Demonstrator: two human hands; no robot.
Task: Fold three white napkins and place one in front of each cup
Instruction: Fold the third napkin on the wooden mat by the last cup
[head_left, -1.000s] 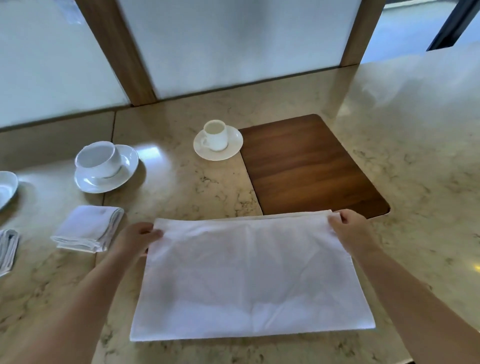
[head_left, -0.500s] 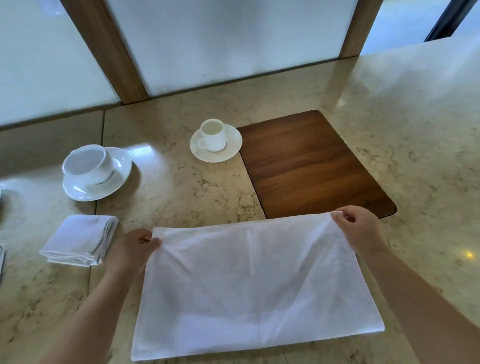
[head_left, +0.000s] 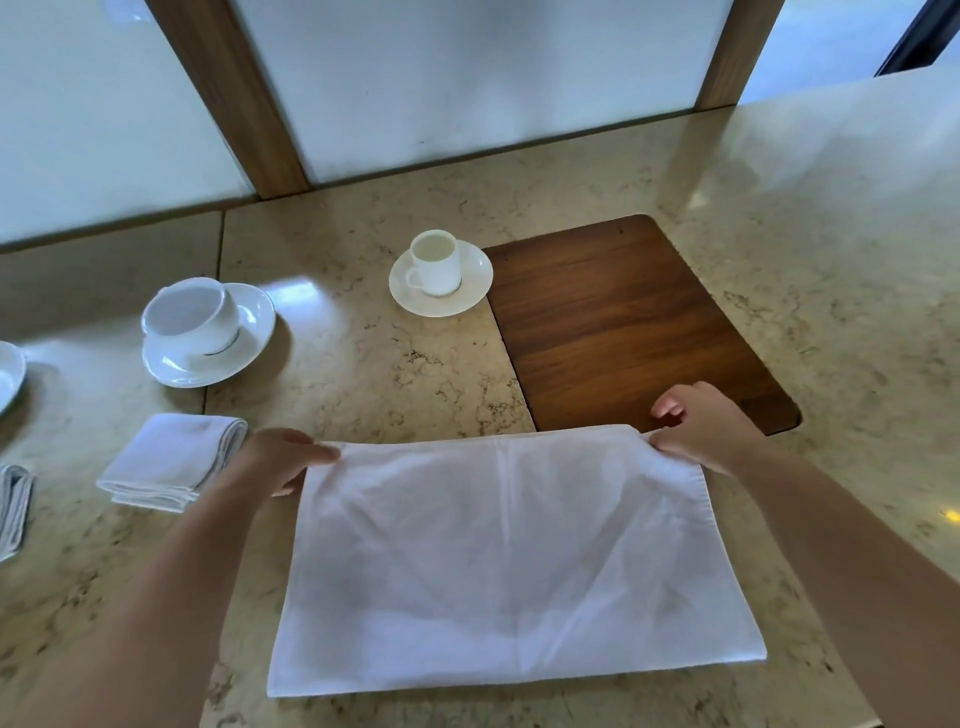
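A large white napkin (head_left: 509, 561) lies folded in half on the marble counter in front of me. My left hand (head_left: 280, 460) pinches its far left corner and my right hand (head_left: 701, 426) pinches its far right corner, both lifting the far edge slightly. A small white cup on a saucer (head_left: 439, 270) stands beyond the napkin. A wider cup on a saucer (head_left: 205, 327) stands to the left, with a folded napkin (head_left: 171, 460) in front of it. At the left edge another folded napkin (head_left: 13, 506) lies below a partly visible saucer (head_left: 8, 374).
A dark wooden board (head_left: 623, 332) is set in the counter right of the small cup, just beyond my right hand. Frosted window panels with wooden posts (head_left: 234, 98) close off the far side. The marble counter (head_left: 831, 260) stretches away to the right.
Both hands have tightened on the far corners of the napkin and raised that edge a little off the counter. The cups and folded napkins stay put.
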